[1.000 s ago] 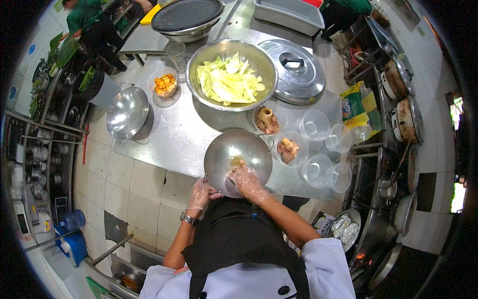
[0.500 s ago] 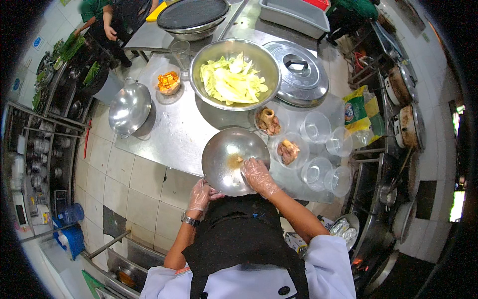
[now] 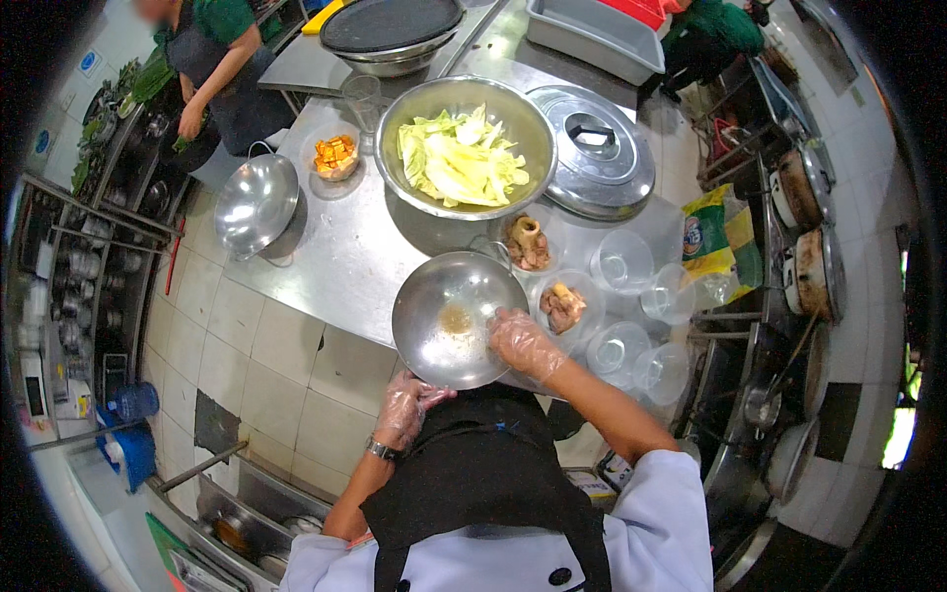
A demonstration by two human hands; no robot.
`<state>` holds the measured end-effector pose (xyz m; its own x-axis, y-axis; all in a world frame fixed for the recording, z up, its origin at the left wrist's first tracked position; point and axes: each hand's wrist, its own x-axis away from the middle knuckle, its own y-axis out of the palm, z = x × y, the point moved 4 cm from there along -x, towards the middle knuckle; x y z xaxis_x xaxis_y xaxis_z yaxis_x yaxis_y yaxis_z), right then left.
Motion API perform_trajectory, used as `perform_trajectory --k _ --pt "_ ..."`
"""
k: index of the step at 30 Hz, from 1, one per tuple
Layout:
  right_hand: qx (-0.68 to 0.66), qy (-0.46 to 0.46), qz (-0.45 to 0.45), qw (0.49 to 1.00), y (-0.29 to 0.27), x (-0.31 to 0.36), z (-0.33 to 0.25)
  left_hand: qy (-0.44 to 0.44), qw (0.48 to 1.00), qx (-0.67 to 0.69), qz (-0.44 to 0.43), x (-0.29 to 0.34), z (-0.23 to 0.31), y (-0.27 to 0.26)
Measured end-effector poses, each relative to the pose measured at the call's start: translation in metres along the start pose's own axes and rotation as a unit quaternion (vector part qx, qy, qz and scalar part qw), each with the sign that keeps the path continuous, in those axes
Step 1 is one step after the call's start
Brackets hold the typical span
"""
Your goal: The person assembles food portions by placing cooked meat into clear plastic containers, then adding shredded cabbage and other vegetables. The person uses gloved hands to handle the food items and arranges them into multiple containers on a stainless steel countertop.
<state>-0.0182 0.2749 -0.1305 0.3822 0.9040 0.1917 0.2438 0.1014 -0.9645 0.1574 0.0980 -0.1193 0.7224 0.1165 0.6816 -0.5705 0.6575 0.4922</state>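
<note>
A steel wok point(image 3: 424, 340) with loop handles rests at the table's near edge, a small brownish residue point(image 3: 455, 318) in its bottom. My left hand point(image 3: 401, 409), in a clear plastic glove, grips the wok's near rim. My right hand point(image 3: 528, 342), also gloved, reaches over the right rim. Its fingers are curled against the inner wall, and whatever they hold is hidden. Just to its right stands a clear tub of meat pieces point(image 3: 564, 309). Another tub holding meat with a marrow bone point(image 3: 529, 242) is behind that one.
Beyond the wok, a large steel bowl point(image 3: 387, 163) holds cut cabbage leaves beside a metal lid point(image 3: 612, 178). Several clear tubs point(image 3: 619, 259) stand on the right. A second wok point(image 3: 256, 205) and orange cubes point(image 3: 335, 155) are left. A co-worker point(image 3: 212, 69) stands far left.
My right hand has drawn back from the wok's middle to its right side. The pale bit at its fingertips no longer shows. The far-left co-worker has come further into view.
</note>
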Motion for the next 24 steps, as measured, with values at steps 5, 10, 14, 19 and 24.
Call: perform_trajectory --k 5,10,14,19,24 --pt "0.176 -0.046 0.087 0.98 -0.014 0.024 0.014 0.025 0.998 0.046 -0.031 0.008 -0.022 0.016" --pt "0.185 -0.059 0.055 0.979 -0.053 0.026 0.024 0.052 0.998 0.03 -0.014 0.017 -0.018 0.037" --pt "0.148 0.027 -0.05 0.987 -0.096 0.038 0.031 0.081 0.996 0.022 -0.006 0.017 -0.013 0.063" --pt "0.027 0.02 0.13 0.991 -0.102 0.069 0.061 0.098 0.995 0.02 0.017 0.01 -0.019 0.059" --pt "-0.085 0.089 0.179 0.976 -0.073 0.084 0.079 0.101 0.994 0.011 0.039 0.013 -0.01 0.046"
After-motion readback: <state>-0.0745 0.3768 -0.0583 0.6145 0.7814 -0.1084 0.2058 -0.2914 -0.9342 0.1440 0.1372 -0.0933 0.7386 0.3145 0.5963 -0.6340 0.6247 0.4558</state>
